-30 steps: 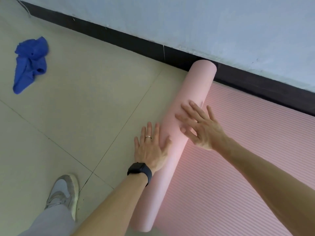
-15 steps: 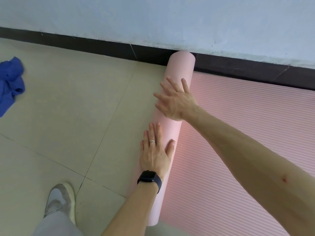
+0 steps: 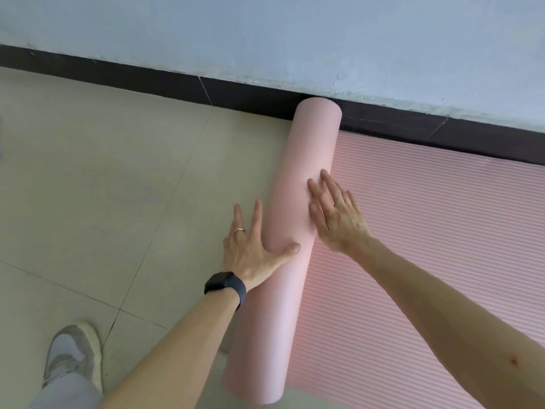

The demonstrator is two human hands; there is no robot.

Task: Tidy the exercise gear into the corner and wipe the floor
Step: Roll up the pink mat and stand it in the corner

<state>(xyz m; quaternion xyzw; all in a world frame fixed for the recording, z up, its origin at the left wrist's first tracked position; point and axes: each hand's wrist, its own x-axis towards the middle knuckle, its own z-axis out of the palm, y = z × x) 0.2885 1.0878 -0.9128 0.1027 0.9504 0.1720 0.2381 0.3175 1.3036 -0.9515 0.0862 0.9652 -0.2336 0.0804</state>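
Rolling step in hand: left hand (image 3: 250,249) and right hand (image 3: 336,219), fingers straight, press pink yoga mat roll (image 3: 306,149). Next, likely: push evenly across flat mat section (image 3: 427,231).

Bare tiled floor (image 3: 103,172) open left of the pink mat roll (image 3: 295,290), roll's far end at the black skirting (image 3: 147,75) below the wall (image 3: 265,39), unrolled mat (image 3: 436,231) flat to the right, shoe (image 3: 73,352) on the tiles beside the roll's near end.

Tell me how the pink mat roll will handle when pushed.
Round, so the pink mat roll probably rolls easily over its flat ribbed part. It looks like foam: likely light, and may spring open if the left hand and right hand let go.
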